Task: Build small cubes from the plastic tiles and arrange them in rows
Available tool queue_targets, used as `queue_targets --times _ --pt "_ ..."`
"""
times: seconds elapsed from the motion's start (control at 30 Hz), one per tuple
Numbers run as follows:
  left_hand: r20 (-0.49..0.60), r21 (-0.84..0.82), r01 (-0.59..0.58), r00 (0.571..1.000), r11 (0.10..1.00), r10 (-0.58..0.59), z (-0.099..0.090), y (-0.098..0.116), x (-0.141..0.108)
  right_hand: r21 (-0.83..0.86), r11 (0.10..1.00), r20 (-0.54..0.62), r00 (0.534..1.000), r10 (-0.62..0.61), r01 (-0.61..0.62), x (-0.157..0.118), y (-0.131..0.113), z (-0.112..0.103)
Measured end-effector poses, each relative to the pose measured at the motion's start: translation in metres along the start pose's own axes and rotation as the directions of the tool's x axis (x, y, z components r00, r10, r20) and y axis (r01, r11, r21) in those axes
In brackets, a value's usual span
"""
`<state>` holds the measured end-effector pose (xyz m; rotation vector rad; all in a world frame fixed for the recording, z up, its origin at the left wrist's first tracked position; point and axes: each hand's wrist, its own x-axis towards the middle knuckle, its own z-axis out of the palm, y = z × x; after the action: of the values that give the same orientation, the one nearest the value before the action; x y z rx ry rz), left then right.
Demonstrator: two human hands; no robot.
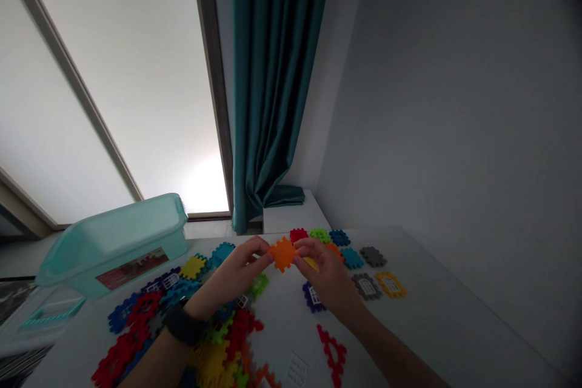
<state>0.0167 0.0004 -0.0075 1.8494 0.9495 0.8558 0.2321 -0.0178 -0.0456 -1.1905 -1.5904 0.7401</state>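
An orange toothed plastic piece (282,254) is held up over the white table. My left hand (245,264) pinches its left edge, and my right hand (325,273) pinches its right edge. Behind and beside my right hand lie red (299,234), lime green (320,235) and dark blue (339,237) pieces, with a teal one (352,258) and a dark grey one (373,256) further right. A purple piece with a white window (313,297) lies just below my right hand. Under my left forearm spreads a heap of mixed pieces, including a yellow one (193,267).
A mint green plastic tub (175,242) stands at the table's back left, with a mint-handled lid (52,314) beside it. Grey (365,285) and orange-yellow (390,284) window pieces lie at right. A red triangular piece (333,356) and a white lattice piece (297,369) are near the front.
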Motion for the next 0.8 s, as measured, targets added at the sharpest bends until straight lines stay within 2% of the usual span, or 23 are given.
queue_targets --times 0.1,0.2,0.33,0.4,0.47,0.57,0.63,0.8 --pt "-0.012 -0.107 0.108 0.994 0.988 -0.109 0.004 -0.002 0.0 0.025 1.0 0.011 1.0 0.011 -0.011 0.0 0.001 0.003" --pt "-0.017 -0.148 0.167 0.985 0.975 -0.171 0.004 -0.006 0.0 -0.026 1.0 0.041 0.999 -0.003 0.004 -0.001 0.001 0.004" --pt "-0.033 -0.136 0.171 0.984 0.976 -0.177 0.001 -0.009 0.002 -0.134 0.989 0.073 0.996 -0.046 0.055 -0.001 0.0 0.002" --pt "-0.034 -0.115 0.157 0.986 0.981 -0.162 -0.001 -0.009 0.003 -0.208 0.966 0.099 0.986 -0.132 0.151 -0.001 -0.001 -0.002" --pt "-0.033 -0.09 0.132 0.99 0.987 -0.136 -0.003 -0.01 0.003 -0.297 0.903 0.172 0.948 -0.27 0.311 0.0 -0.001 -0.007" --pt "0.005 -0.052 0.095 0.995 0.994 -0.095 -0.004 -0.015 0.002 -0.393 0.76 0.313 0.853 -0.418 0.517 0.001 0.0 -0.014" --pt "0.04 -0.04 0.075 0.996 0.996 -0.073 -0.004 -0.019 0.001 -0.425 0.707 0.366 0.821 -0.437 0.566 0.001 0.0 -0.016" --pt "0.065 -0.02 0.06 0.996 0.998 -0.059 -0.002 -0.026 0.001 -0.447 0.682 0.419 0.809 -0.413 0.579 0.001 -0.001 -0.02"
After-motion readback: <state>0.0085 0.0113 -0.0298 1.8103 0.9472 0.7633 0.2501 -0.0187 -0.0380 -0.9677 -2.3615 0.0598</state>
